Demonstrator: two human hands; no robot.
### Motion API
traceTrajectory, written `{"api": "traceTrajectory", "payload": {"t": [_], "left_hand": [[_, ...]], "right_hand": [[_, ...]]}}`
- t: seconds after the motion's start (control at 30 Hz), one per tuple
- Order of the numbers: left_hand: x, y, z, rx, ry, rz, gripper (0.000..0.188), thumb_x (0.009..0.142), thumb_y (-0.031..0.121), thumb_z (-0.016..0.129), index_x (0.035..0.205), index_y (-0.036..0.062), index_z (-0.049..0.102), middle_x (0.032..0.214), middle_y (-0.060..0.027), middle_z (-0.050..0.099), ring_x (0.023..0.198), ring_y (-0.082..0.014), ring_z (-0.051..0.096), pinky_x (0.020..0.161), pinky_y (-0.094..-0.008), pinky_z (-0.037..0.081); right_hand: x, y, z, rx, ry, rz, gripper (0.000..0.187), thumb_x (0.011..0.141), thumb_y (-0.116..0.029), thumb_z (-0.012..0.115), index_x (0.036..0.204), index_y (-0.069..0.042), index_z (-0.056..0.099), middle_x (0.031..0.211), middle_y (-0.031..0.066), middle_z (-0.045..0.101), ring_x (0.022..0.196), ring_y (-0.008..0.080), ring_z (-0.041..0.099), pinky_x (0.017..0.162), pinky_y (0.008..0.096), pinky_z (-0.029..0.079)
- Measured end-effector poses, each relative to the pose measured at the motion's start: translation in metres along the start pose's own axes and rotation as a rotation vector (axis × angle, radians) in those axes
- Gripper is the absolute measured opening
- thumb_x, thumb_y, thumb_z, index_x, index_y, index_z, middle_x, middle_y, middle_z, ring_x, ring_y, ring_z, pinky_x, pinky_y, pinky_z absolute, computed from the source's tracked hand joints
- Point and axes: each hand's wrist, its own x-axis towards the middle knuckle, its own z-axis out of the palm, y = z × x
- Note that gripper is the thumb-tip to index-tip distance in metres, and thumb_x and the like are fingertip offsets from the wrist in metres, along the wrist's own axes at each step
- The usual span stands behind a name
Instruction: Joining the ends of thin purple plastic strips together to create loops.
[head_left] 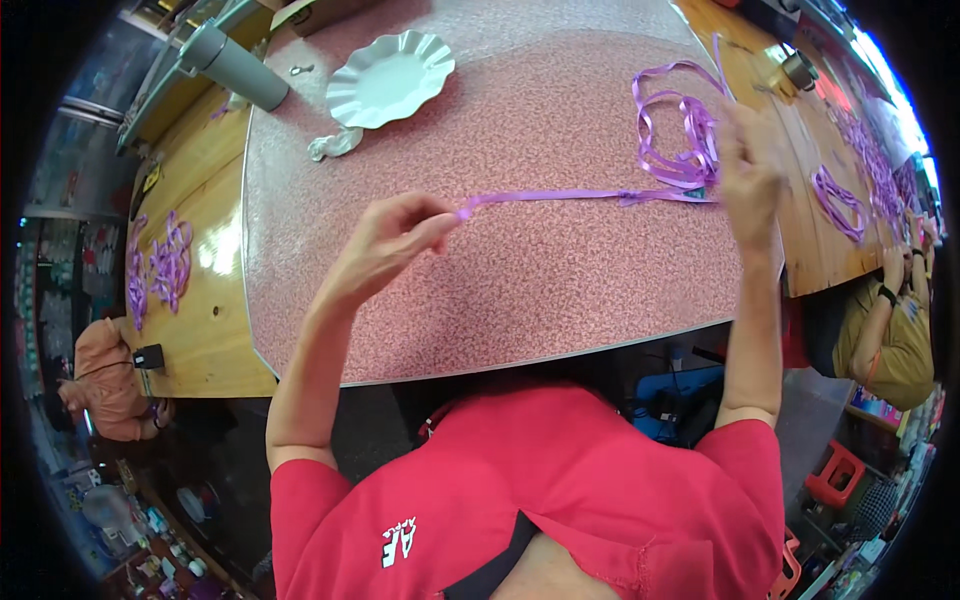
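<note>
A narrow purple ribbon (545,196) stretches nearly straight across the pink speckled table mat. My left hand (398,235) pinches its left end between thumb and fingertips. Toward the right the ribbon has a small knot (628,198), and a small dark green piece (697,194) shows beside it. My right hand (750,185) is raised at the mat's right edge, next to the ribbon's right end. Motion smears its fingers, so their grip cannot be made out. Loose loops of purple ribbon (647,140) lie on the mat just left of that hand.
At the far left are a white wavy-edged plate (392,82), a crumpled white piece (335,145) and a grey tumbler (235,68). More purple ribbon bundles lie on the wooden tables, left (170,262) and right (838,205). Other people (108,375) sit at both sides.
</note>
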Motion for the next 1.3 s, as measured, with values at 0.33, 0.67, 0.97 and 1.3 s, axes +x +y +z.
{"api": "traceTrajectory", "payload": {"t": [0.33, 0.67, 0.97, 1.3], "left_hand": [[0.013, 0.013, 0.004, -0.119, -0.160, 0.023, 0.021, 0.094, 0.022, 0.067, 0.098, 0.0020, 0.067, 0.085, 0.0000, 0.064, 0.079, -0.0084, 0.058, 0.072, -0.0245, 0.048], [0.006, -0.003, -0.007, -0.323, -0.111, -0.007, 0.020, 0.093, 0.024, 0.067, 0.094, 0.0038, 0.066, 0.082, -0.0017, 0.065, 0.078, -0.0099, 0.060, 0.077, -0.0267, 0.047], [0.009, 0.003, 0.004, -0.264, -0.144, -0.020, 0.025, 0.091, 0.026, 0.070, 0.095, 0.0009, 0.068, 0.083, -0.0035, 0.067, 0.077, -0.0114, 0.062, 0.074, -0.0274, 0.050], [0.004, -0.002, 0.003, -0.384, -0.015, -0.026, 0.027, 0.088, 0.023, 0.074, 0.098, -0.0004, 0.065, 0.088, -0.0051, 0.066, 0.078, -0.0124, 0.063, 0.073, -0.0270, 0.051]], "right_hand": [[-0.021, -0.112, 0.074, 0.714, -0.827, -0.055, 0.017, 0.090, -0.011, 0.069, 0.102, 0.000, 0.070, 0.084, 0.0042, 0.066, 0.074, 0.0085, 0.058, 0.064, 0.0242, 0.048], [-0.018, -0.095, 0.091, 0.658, -0.888, -0.042, 0.022, 0.089, -0.019, 0.072, 0.103, -0.002, 0.069, 0.091, 0.0019, 0.064, 0.075, 0.0075, 0.058, 0.065, 0.0214, 0.048], [-0.038, -0.121, 0.096, 0.964, -1.060, 0.264, 0.042, 0.091, -0.014, 0.070, 0.128, -0.001, 0.056, 0.099, 0.0035, 0.062, 0.084, 0.0066, 0.059, 0.073, 0.0211, 0.051], [-0.044, -0.118, 0.099, 0.801, -0.846, 0.095, 0.028, 0.088, -0.012, 0.071, 0.112, -0.001, 0.063, 0.090, 0.0012, 0.062, 0.079, 0.0065, 0.058, 0.069, 0.0206, 0.049]]}}
